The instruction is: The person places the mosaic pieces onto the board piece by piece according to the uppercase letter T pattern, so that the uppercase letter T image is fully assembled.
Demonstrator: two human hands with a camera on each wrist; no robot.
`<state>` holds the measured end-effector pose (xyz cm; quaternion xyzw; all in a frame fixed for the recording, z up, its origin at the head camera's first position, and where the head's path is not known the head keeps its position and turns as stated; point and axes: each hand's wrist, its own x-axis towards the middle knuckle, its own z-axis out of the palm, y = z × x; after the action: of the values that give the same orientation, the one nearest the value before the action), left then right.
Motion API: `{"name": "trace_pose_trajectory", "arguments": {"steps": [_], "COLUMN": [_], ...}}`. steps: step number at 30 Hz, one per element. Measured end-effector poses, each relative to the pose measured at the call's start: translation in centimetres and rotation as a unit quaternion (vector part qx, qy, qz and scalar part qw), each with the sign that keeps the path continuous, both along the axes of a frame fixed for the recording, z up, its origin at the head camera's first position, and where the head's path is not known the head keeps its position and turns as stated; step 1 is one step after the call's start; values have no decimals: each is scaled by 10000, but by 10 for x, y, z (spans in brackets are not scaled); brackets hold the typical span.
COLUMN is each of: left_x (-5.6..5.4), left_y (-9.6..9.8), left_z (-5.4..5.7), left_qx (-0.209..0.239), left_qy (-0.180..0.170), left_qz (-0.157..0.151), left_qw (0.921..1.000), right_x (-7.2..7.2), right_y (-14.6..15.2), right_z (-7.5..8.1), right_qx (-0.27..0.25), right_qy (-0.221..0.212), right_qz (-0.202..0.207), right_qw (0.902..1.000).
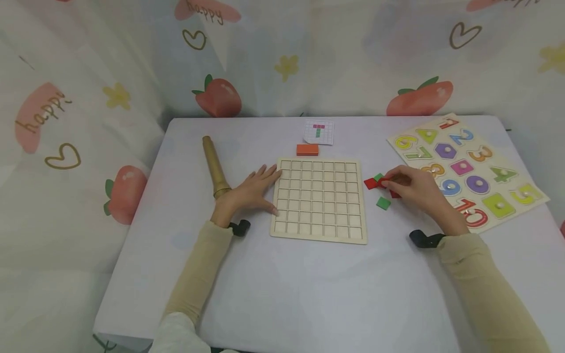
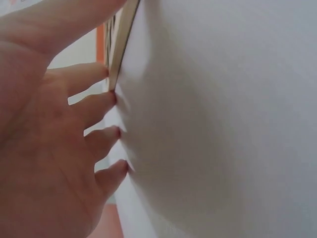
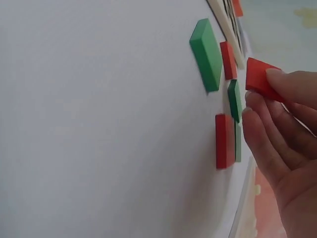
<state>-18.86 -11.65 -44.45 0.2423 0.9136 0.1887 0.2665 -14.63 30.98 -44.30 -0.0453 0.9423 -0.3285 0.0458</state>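
A square wooden grid board (image 1: 318,239) lies in the middle of the table. My left hand (image 1: 250,192) rests at its left edge with fingers spread; in the left wrist view, fingertips (image 2: 110,99) touch the board's side and the table. My right hand (image 1: 417,191) is right of the board, pinching a red square tile (image 3: 260,79) between thumb and fingers, raised off the table. Below it lie a green tile (image 3: 207,55), a red tile (image 3: 228,60), another green tile (image 3: 234,100) and another red tile (image 3: 224,141). A further green tile is partly hidden behind that last one.
Behind the board lie an orange block (image 1: 307,150) and a small card (image 1: 319,132) with a T pattern of coloured squares. A brown stick-like object (image 1: 214,166) lies to the left. On the right lies a number-and-shape puzzle board (image 1: 474,166), partly under the right forearm.
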Motion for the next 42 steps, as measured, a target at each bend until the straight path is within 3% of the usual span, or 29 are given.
{"name": "trace_pose_trajectory", "arguments": {"steps": [6, 22, 35, 42], "left_x": [1, 3, 5, 5], "left_y": [0, 0, 0, 4], "left_z": [1, 0, -1, 1], "left_qx": [10, 119, 61, 32], "left_qy": [-82, -113, -148, -106], "left_qz": [111, 191, 165, 172], "left_qw": [9999, 9997, 9997, 9998], "right_x": [-4, -19, -30, -42], "right_y": [-14, -42, -72, -86], "right_z": [3, 1, 4, 5], "right_qx": [-357, -979, -1029, -1144], "right_qy": [109, -301, -802, -811], "right_qz": [98, 468, 572, 881], "right_qw": [9993, 9936, 9898, 9862]}}
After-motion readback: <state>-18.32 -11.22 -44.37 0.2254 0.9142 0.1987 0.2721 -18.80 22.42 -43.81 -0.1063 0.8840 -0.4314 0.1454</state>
